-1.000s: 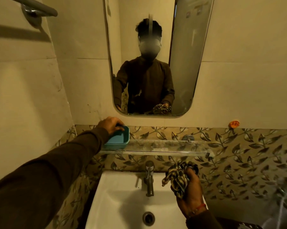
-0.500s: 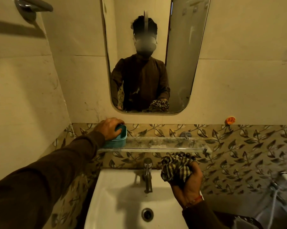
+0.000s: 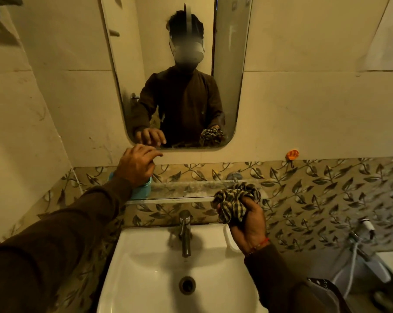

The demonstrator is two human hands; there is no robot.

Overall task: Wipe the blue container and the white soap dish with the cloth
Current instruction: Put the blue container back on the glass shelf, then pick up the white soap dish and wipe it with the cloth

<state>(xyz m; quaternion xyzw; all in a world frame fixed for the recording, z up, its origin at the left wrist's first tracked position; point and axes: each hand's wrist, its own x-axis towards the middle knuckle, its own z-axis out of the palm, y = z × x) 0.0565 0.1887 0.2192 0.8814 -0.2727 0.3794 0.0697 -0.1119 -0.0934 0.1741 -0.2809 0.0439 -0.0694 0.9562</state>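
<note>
The blue container (image 3: 143, 191) stands at the left end of the glass shelf (image 3: 191, 190), mostly hidden behind my left wrist. My left hand (image 3: 138, 166) hovers just above it, fingers spread and holding nothing. My right hand (image 3: 245, 222) is closed around a bunched checked cloth (image 3: 235, 201), held up at the shelf's right end, above the basin's right rim. No white soap dish shows in this view.
A white basin (image 3: 145, 256) with a metal tap (image 3: 185, 231) sits below the shelf. A mirror (image 3: 227, 86) hangs above. An orange hook (image 3: 292, 154) is on the wall at right. A hose sprayer (image 3: 367, 227) hangs at far right.
My left hand has let go of the blue container and risen above it with fingers spread. My right hand has lifted the cloth up to shelf height.
</note>
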